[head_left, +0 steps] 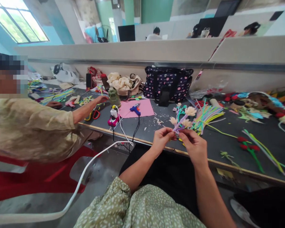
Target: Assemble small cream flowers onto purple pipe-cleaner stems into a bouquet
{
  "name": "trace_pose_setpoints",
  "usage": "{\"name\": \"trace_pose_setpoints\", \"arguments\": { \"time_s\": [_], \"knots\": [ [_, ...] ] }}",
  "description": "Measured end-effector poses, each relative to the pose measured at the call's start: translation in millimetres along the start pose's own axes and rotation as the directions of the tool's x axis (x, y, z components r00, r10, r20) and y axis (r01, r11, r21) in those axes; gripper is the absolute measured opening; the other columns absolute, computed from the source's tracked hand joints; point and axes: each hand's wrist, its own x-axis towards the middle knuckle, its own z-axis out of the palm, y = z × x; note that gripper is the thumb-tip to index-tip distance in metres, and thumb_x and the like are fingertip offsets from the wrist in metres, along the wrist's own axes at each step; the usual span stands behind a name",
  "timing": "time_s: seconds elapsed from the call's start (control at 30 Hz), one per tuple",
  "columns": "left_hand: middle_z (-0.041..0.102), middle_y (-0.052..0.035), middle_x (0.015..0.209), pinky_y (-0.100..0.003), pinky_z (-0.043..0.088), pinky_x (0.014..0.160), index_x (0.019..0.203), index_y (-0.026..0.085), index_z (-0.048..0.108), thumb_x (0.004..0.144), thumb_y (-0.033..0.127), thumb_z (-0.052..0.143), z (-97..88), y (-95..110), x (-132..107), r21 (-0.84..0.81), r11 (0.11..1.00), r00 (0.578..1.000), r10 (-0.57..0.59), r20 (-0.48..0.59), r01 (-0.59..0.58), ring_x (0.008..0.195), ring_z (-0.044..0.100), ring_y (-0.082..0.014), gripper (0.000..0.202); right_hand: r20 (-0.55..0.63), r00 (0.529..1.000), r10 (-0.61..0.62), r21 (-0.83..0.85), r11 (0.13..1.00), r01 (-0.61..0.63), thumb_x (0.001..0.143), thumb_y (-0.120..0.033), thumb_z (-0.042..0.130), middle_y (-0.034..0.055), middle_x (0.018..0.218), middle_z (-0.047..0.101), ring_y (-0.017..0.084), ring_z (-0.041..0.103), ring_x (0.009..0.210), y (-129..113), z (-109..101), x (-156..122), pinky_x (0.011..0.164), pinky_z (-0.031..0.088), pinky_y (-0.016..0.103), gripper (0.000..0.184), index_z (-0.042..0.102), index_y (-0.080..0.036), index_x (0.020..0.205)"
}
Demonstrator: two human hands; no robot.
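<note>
My left hand [161,138] and my right hand [193,144] meet over the near edge of the dark table [228,148]. Both pinch the lower stems of a small pipe-cleaner flower bunch [182,118] with cream blossoms and purple, teal and pink stems. The bunch leans up and away from me. A pile of pastel pipe cleaners [207,114] lies just behind it.
A blue glue gun [135,109] rests on pink paper [139,108], with a power strip [114,118] and cords beside it. A dotted bag [167,83] stands behind. Red pipe-cleaner flowers [248,148] lie at right. A person at left reaches an arm [90,109] over the table near scissors [93,114].
</note>
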Motion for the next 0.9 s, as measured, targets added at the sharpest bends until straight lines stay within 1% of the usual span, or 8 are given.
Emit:
{"name": "trace_pose_setpoints", "arguments": {
  "time_s": [0.1, 0.3, 0.4, 0.5, 0.63, 0.7, 0.8, 0.9],
  "knots": [
    [0.064, -0.0014, 0.065, -0.025, 0.049, 0.064, 0.079, 0.010, 0.065, 0.066, 0.037, 0.076, 7.5, -9.1, 13.0, -0.029, 0.996, 0.996, -0.079, 0.049, 0.081, 0.059, 0.059, -0.0101, 0.032, -0.006, 1.000, 0.022, -0.061, 0.998, -0.023, 0.082, -0.039, 0.060, 0.0056, 0.100, 0.068, 0.018, 0.064, 0.085, 9.6, -19.5, -16.0, 0.076, 0.052, 0.030, 0.029, 0.066, -0.021, 0.104],
    [0.065, -0.0030, 0.066, -0.026, 0.050, 0.062, 0.077, 0.010, 0.064, 0.063, 0.040, 0.078, 44.1, -20.1, 27.4, -0.088, 0.976, 0.965, -0.179, 0.191, 0.198, 0.056, 0.061, -0.0110, 0.036, -0.082, 0.991, 0.105, -0.193, 0.974, -0.119, 0.082, -0.037, 0.061, 0.0051, 0.101, 0.068, 0.019, 0.066, 0.086, 21.3, -68.9, -73.7, 0.082, 0.053, 0.031, 0.029, 0.063, -0.023, 0.107],
    [0.065, -0.0031, 0.066, -0.026, 0.051, 0.063, 0.077, 0.010, 0.064, 0.062, 0.040, 0.079, 55.4, -22.4, 29.8, -0.099, 0.965, 0.945, -0.213, 0.247, 0.244, 0.057, 0.062, -0.0116, 0.037, -0.115, 0.988, 0.104, -0.246, 0.960, -0.130, 0.081, -0.037, 0.061, 0.0055, 0.109, 0.066, 0.020, 0.064, 0.092, 23.5, -91.2, -88.4, 0.084, 0.052, 0.030, 0.031, 0.064, -0.023, 0.108],
    [0.066, -0.0037, 0.067, -0.027, 0.052, 0.063, 0.079, 0.010, 0.064, 0.062, 0.040, 0.079, 57.3, -18.9, 37.1, -0.067, 0.963, 0.933, -0.236, 0.270, 0.262, 0.058, 0.063, -0.0121, 0.038, -0.156, 0.978, 0.139, -0.289, 0.940, -0.180, 0.083, -0.038, 0.059, 0.0049, 0.107, 0.067, 0.019, 0.065, 0.092, 27.6, -106.9, -92.7, 0.083, 0.053, 0.029, 0.031, 0.063, -0.024, 0.110],
    [0.066, -0.0035, 0.066, -0.026, 0.052, 0.064, 0.078, 0.010, 0.064, 0.063, 0.039, 0.079, 59.2, -9.3, 46.6, -0.056, 0.966, 0.933, -0.227, 0.278, 0.252, 0.058, 0.063, -0.0114, 0.036, -0.143, 0.975, 0.168, -0.358, 0.910, -0.210, 0.082, -0.041, 0.059, 0.0061, 0.106, 0.067, 0.020, 0.065, 0.091, 34.4, -122.6, -95.5, 0.080, 0.054, 0.029, 0.031, 0.064, -0.022, 0.107],
    [0.066, -0.0032, 0.067, -0.026, 0.052, 0.066, 0.079, 0.011, 0.064, 0.062, 0.040, 0.080, 61.8, -6.5, 45.5, -0.062, 0.968, 0.940, -0.218, 0.263, 0.242, 0.061, 0.063, -0.0120, 0.037, -0.165, 0.972, 0.166, -0.332, 0.919, -0.214, 0.081, -0.042, 0.060, 0.0069, 0.105, 0.067, 0.020, 0.065, 0.091, 37.3, -128.6, -96.3, 0.083, 0.053, 0.032, 0.032, 0.065, -0.022, 0.107],
    [0.066, -0.0036, 0.067, -0.027, 0.052, 0.065, 0.079, 0.012, 0.065, 0.061, 0.042, 0.080, 62.5, -4.8, 37.2, -0.065, 0.971, 0.951, -0.211, 0.226, 0.231, 0.061, 0.063, -0.0125, 0.038, -0.182, 0.962, 0.202, -0.245, 0.938, -0.244, 0.079, -0.043, 0.062, 0.0075, 0.105, 0.068, 0.021, 0.066, 0.090, 42.1, -131.5, -92.2, 0.085, 0.053, 0.035, 0.036, 0.064, -0.022, 0.108],
    [0.067, -0.0042, 0.067, -0.028, 0.052, 0.064, 0.078, 0.012, 0.065, 0.062, 0.042, 0.079, 53.4, 0.6, 28.9, -0.039, 0.979, 0.965, -0.191, 0.180, 0.201, 0.060, 0.063, -0.0129, 0.037, -0.224, 0.953, 0.203, -0.202, 0.947, -0.249, 0.077, -0.045, 0.064, 0.0080, 0.103, 0.069, 0.023, 0.066, 0.089, 47.0, -125.0, -80.1, 0.086, 0.052, 0.037, 0.037, 0.066, -0.021, 0.106]
  ]
}}
